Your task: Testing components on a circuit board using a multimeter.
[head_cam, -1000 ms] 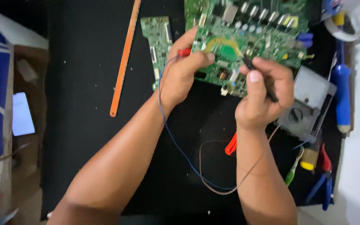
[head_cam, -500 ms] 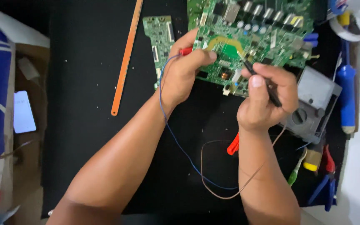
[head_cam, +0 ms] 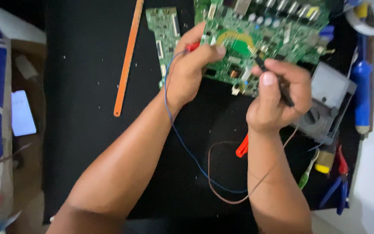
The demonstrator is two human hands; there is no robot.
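My left hand is curled shut around a red probe, thumb stretched out flat on the edge of the big green circuit board, which lies at the top of the black mat. My right hand pinches a thin black probe like a pen, fingers tight together, its tip down on the board near a curved yellow mark. Against half a second ago both hands sit a little higher and closer to the board's top edge (the whole view has slid up with them), while the grips look the same. A blue wire runs from the red probe along my left forearm, and a brown wire loops loose over the mat below my right wrist. The board is stiff and crowded with small parts and a row of silver cylinders. A smaller green board lies just left of it, and a flat orange strip lies farther left. A grey boxy meter with a round dial sits just right of my right hand.
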